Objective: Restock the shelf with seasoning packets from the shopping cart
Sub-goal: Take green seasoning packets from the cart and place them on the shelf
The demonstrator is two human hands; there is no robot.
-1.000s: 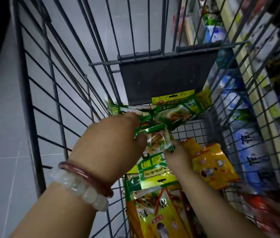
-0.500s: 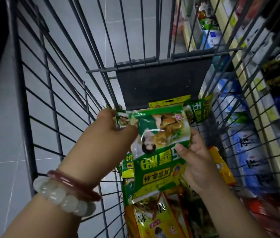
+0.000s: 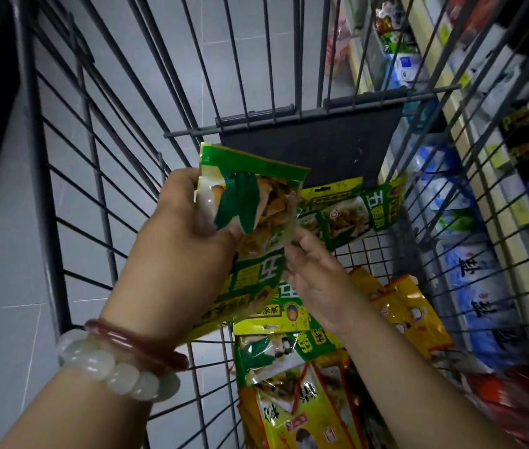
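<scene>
left hand (image 3: pixel 188 228) fingers curled round our stack of green seasoning packets (image 3: pixel 253 222), held up over the shopping cart (image 3: pixel 62 196) | right hand (image 3: pixel 315 273) fingers pinching the stack's right edge | more packets (image 3: pixel 292 367) lying near us in the cart | shelf (image 3: pixel 470 131) far right

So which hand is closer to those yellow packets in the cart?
Right. The right hand hovers just left of the yellow packets; the left hand is farther left, gripping green packets.

green seasoning packets (image 3: pixel 256 222) | held above cart (image 3: pixel 62 189) | more packets (image 3: pixel 292 384) inside
</scene>
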